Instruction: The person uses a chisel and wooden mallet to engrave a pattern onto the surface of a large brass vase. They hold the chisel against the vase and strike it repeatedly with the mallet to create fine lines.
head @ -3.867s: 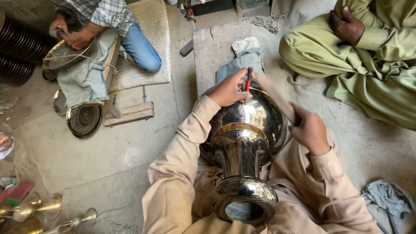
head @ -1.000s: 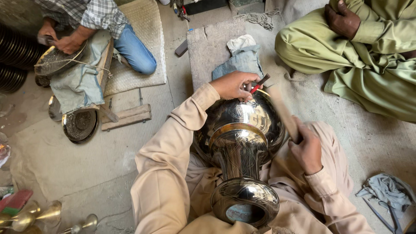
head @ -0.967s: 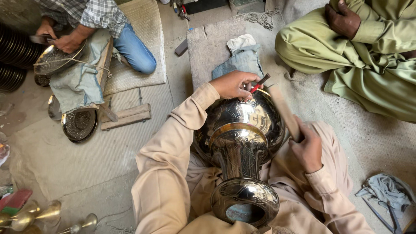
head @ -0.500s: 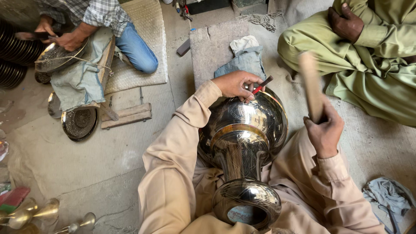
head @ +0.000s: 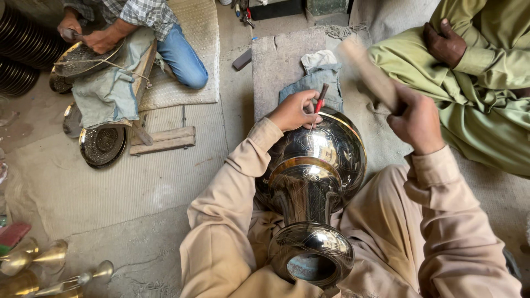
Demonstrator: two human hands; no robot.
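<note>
- Down in the head view, a shiny metal vase (head: 312,182) is lying across the person's lap, its round body away from them.
- Left hand (head: 295,110) is pinching a red-handled chisel (head: 319,101) against the vase's body.
- Right hand (head: 417,121) is gripping a blurred wooden mallet (head: 367,72), raised above the vase.

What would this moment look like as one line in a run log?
left hand: holds red-handled chisel on metal vase | right hand: raised, gripping wooden mallet | vase: on lap
</note>
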